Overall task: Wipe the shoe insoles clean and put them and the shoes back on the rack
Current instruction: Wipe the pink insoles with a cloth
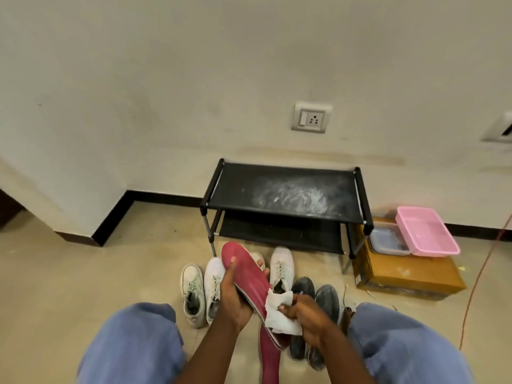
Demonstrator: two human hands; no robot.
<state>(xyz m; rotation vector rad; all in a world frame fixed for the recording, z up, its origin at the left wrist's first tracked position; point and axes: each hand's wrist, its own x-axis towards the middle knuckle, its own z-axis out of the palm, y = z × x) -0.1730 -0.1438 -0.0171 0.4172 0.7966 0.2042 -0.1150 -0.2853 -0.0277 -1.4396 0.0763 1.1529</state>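
Your left hand (234, 297), fingers curled round the red insole (243, 273), tilts it up above the shoes (194, 286) on the floor so your right hand (307, 314), fingers pinching the white tissue (278, 307), can wipe its heel end.

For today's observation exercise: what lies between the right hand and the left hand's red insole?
A white wipe, gripped by the right hand, pressed on the red insole; seen in the head view.
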